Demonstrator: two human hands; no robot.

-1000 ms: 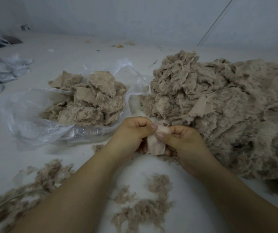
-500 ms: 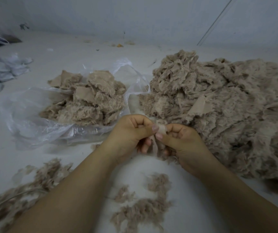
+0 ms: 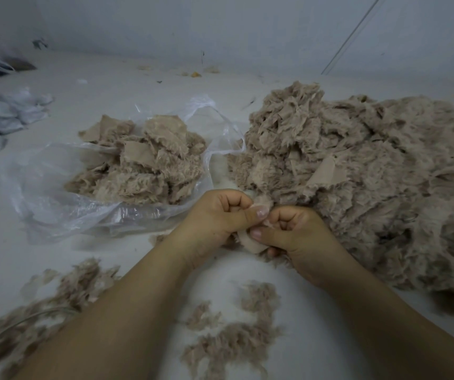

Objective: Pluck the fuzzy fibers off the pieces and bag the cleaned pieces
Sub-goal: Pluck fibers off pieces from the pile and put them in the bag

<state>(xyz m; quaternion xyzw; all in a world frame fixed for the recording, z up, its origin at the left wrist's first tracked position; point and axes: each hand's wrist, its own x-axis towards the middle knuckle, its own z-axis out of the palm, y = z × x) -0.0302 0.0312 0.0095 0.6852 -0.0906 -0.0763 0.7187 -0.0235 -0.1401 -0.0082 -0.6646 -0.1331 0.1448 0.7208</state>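
Shifted lower since half a second ago: right hand (image 3: 294,237) now below the left thumb, with more of the pale backing of the small piece (image 3: 250,242) showing between the two hands than before. Left hand (image 3: 215,218) unchanged in place, curled into a loose fist.

Nearest, on the white tabletop (image 3: 316,338): scattered plucked fibers (image 3: 237,333) in tufts between the forearms, and a wider drift of loose fuzz (image 3: 42,305) off to the left, blurred at the frame's edge.

Next, both hands closed on the small piece, touching each other at the thumbs. Left thumb pressed against the curled index finger, pinching the piece's upper edge. Right thumb and fingers pinching it lower down, the remaining fingers folded into the palm. Held just above the tabletop, at the near foot of the big pile; fuzzy side mostly hidden by the fingers.

Farther left, a clear plastic bag (image 3: 56,204) lying open and crumpled, holding a mound of bagged pieces (image 3: 143,165), some with flat beige backing turned up.

Farther right, a large heap of uncleaned pieces (image 3: 371,165), shaggy and tan, reaching the right edge of the frame and touching the bag's raised lip.

Far left, pale grey cloth (image 3: 3,113) in folds. Beyond, a plain wall (image 3: 220,28).
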